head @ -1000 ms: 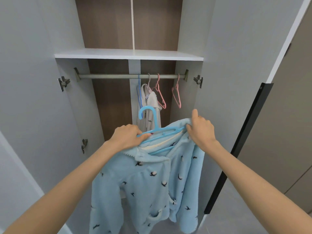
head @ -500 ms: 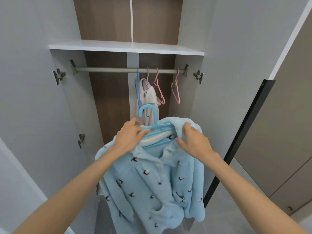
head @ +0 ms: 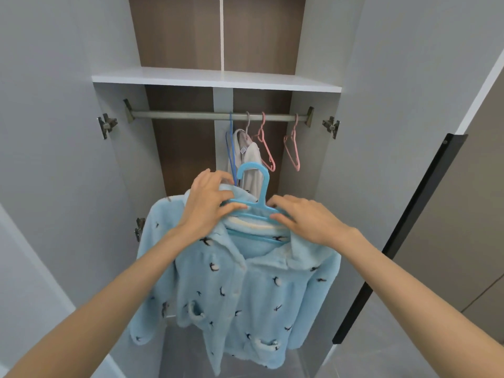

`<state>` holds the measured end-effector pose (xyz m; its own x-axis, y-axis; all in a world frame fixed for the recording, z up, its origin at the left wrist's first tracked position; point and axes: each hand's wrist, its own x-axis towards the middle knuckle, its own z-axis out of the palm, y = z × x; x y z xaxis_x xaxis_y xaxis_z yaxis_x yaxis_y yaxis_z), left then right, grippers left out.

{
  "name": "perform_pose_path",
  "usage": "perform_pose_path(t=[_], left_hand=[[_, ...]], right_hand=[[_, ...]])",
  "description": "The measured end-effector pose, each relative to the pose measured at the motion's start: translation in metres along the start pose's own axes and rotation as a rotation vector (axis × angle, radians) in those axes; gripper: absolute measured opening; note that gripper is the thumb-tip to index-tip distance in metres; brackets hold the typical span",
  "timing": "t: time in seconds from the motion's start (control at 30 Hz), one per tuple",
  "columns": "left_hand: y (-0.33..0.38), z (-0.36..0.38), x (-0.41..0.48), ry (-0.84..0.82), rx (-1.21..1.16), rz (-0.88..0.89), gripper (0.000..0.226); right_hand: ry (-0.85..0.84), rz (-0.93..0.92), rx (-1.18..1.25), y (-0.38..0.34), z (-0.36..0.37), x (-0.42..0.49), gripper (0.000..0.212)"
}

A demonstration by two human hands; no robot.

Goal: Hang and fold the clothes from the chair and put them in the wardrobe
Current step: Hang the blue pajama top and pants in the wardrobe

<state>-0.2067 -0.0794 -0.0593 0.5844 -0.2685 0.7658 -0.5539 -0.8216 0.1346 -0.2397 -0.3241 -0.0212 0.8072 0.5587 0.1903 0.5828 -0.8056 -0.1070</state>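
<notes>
A fluffy light-blue pyjama top [head: 245, 290] with small dark bird prints hangs on a blue plastic hanger [head: 255, 192] in front of the open wardrobe. My left hand [head: 210, 203] grips the hanger's left arm together with the collar. My right hand [head: 305, 219] rests on the right shoulder of the top, fingers over the hanger's right arm. The hanger's hook stands free, below the rail [head: 218, 115].
On the rail hang a beige garment [head: 249, 156] on a grey hanger, a thin blue hanger [head: 231, 148] and two pink hangers [head: 266, 148]. A white shelf [head: 215, 79] lies above. The left door [head: 54, 159] and right door [head: 395, 132] stand open. A black door edge [head: 403, 230] is at right.
The pyjama top has been spread onto the hanger, both shoulders now sitting on it. My right hand moved from the outer edge inward toward the hook. The view tilted slightly.
</notes>
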Motion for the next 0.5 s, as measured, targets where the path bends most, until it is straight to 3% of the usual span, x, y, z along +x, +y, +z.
perform_pose_path(t=[0.07,0.13,0.23,0.37,0.5], left_hand=[[-0.008,-0.001,-0.005,-0.022,-0.021,-0.010,0.058],[-0.014,-0.002,-0.011,-0.056,-0.028,-0.071,0.060],[-0.021,-0.004,-0.014,-0.105,-0.017,-0.272,0.041],[-0.043,-0.007,-0.026,-0.131,-0.159,-0.564,0.060],[-0.055,-0.010,-0.037,-0.116,-0.175,-0.555,0.051]], right_hand=[[-0.045,-0.032,0.027,-0.013,0.005,0.005,0.007],[-0.049,-0.001,0.087,-0.025,0.013,0.011,0.012],[-0.024,0.098,0.268,-0.034,0.022,0.022,0.010],[-0.055,0.180,0.545,-0.046,0.023,0.036,0.009],[-0.107,0.290,0.753,-0.061,0.018,0.045,0.021]])
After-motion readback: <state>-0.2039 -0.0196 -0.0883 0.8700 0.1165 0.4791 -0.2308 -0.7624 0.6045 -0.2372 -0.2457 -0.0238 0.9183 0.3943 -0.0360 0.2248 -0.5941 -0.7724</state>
